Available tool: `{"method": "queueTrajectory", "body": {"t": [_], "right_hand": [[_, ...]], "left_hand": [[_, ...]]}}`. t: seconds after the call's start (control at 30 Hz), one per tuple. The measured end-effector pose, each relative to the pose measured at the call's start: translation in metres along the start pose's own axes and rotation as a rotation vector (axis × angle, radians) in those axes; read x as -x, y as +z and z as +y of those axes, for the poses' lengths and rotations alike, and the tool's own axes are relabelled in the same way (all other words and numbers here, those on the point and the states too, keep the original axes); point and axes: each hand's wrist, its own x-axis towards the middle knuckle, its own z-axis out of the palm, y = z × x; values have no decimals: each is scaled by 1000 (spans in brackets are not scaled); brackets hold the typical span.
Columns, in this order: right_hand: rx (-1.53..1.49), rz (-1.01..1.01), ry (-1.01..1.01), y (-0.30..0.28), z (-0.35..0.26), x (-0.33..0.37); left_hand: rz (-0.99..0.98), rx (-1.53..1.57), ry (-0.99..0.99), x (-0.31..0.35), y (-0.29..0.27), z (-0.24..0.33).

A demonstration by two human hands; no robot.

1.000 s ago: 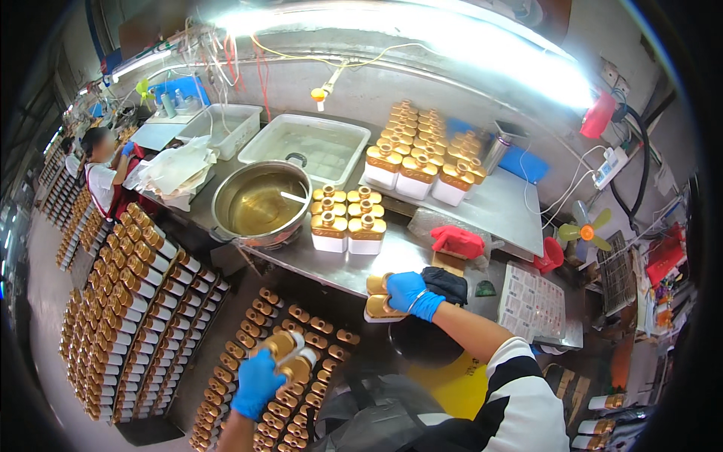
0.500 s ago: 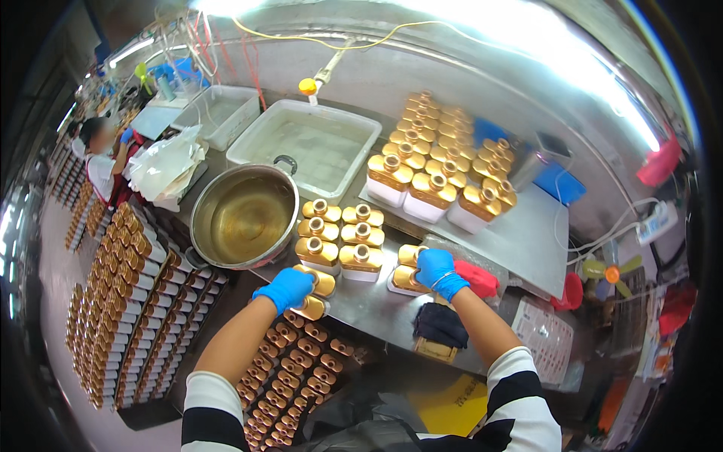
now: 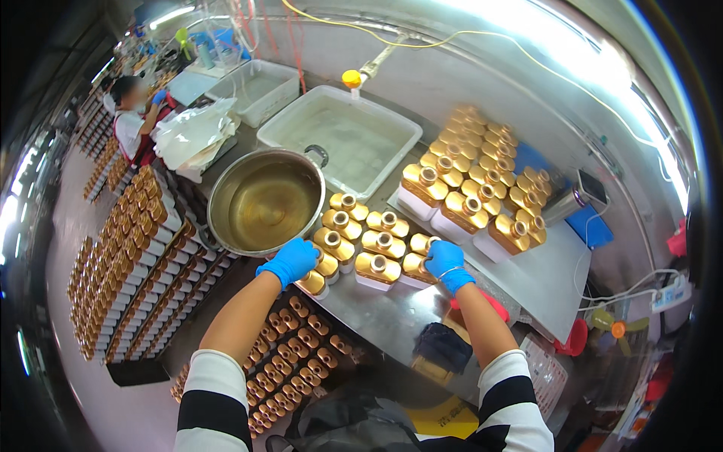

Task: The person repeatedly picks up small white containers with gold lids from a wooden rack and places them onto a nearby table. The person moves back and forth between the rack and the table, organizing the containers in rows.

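Left hand [image 3: 294, 261] and right hand [image 3: 446, 261] (both blue-gloved) pinch squarish bottles [image 3: 413, 264], glossy gold above, white below.

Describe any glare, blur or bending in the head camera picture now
Head view: the upper lamp burns out to white; the metal tabletop glares near the right hand; same view, the rearmost gold-topped bottles look hazy; head view again, edges bow and corners darken.

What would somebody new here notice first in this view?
Probably the blue-gloved left hand and right hand, gripping gold-topped white bottles at either side of a cluster on the metal table. Just beyond the left hand sits a wide metal pot with a golden-brown interior. At the left, dense stacked rows of similar bottles would also stand out.
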Motion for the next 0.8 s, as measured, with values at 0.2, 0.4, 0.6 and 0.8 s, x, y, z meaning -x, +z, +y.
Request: {"method": "queueTrajectory", "body": {"t": [0.2,0.4,0.6,0.8], "right_hand": [[58,-104,-66,-4,11,-14],[83,-183,-150,-4,15,-23],[-72,-151,-207,-14,23,-12],[-240,188,-337,-20,-7,16]], "left_hand": [[124,0,89,20,-22,4],[281,339,-479,40,0,22],[646,982,-1189,78,58,101],[151,1085,-1185,177,101,195]]}}
